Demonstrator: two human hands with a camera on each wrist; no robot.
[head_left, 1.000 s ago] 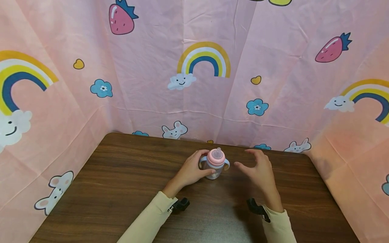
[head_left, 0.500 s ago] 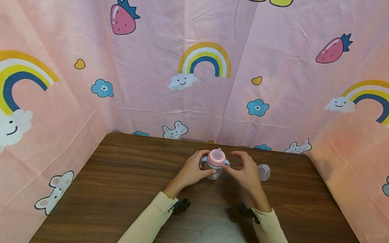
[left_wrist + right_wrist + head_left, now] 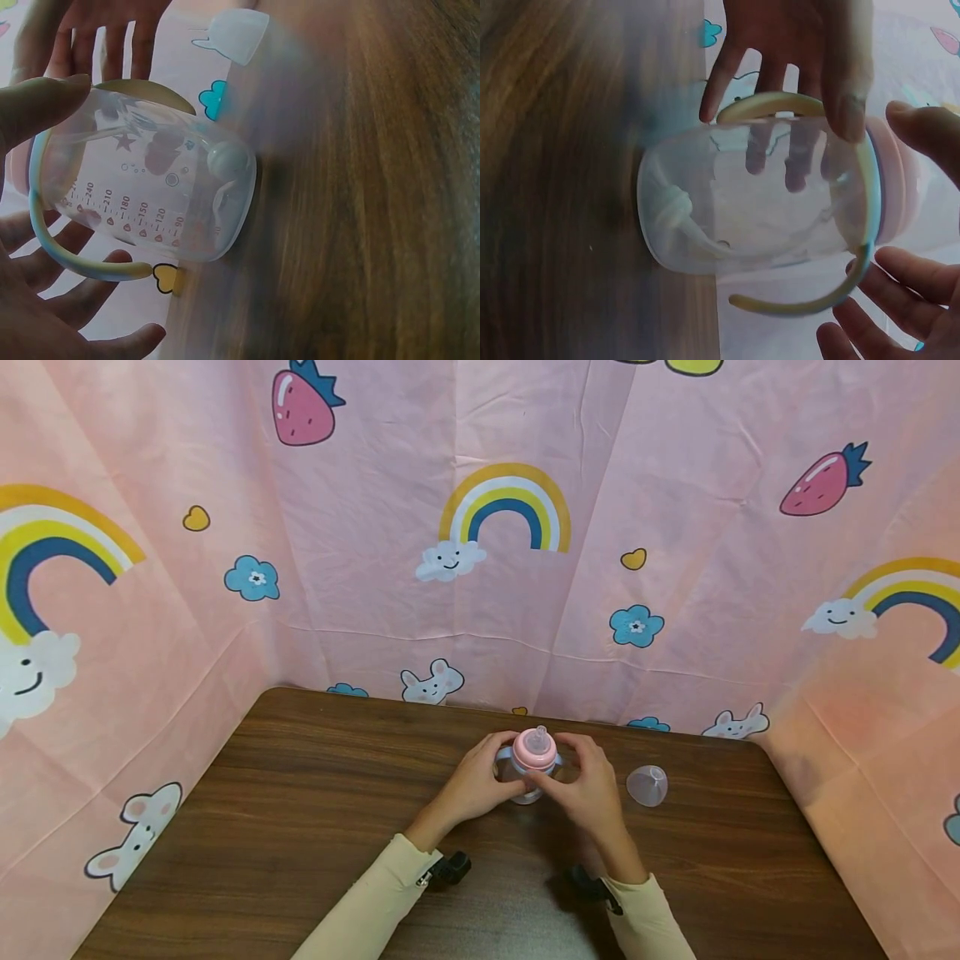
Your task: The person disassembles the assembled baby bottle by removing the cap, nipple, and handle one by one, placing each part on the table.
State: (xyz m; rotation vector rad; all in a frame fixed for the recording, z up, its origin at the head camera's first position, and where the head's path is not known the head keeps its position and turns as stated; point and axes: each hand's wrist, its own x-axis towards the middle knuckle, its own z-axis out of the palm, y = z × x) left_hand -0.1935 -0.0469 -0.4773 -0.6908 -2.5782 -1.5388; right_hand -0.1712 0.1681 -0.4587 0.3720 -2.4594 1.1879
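A clear baby bottle (image 3: 142, 176) with measuring marks stands upright on the table. It has a pink collar (image 3: 534, 753), a clear teat (image 3: 537, 740) and two blue-and-yellow handles (image 3: 795, 306). Inside lies a straw with a weighted ball (image 3: 671, 208) near the base. My left hand (image 3: 474, 787) holds the bottle from the left, thumb across the front of the body. From the right, my right hand (image 3: 588, 787) curls around the upper part, its thumb at the front by the collar and its fingers beside the handle.
A clear dome cap (image 3: 647, 786) sits on the brown wooden table (image 3: 337, 793), right of the right hand. A pink printed cloth (image 3: 360, 568) hangs behind the table and at both sides. Black wrist cameras (image 3: 450, 867) are strapped at the sleeves.
My right hand has moved left from over the cap to the bottle and closed in around its upper part, revealing the cap. The left hand and the bottle have stayed in place.
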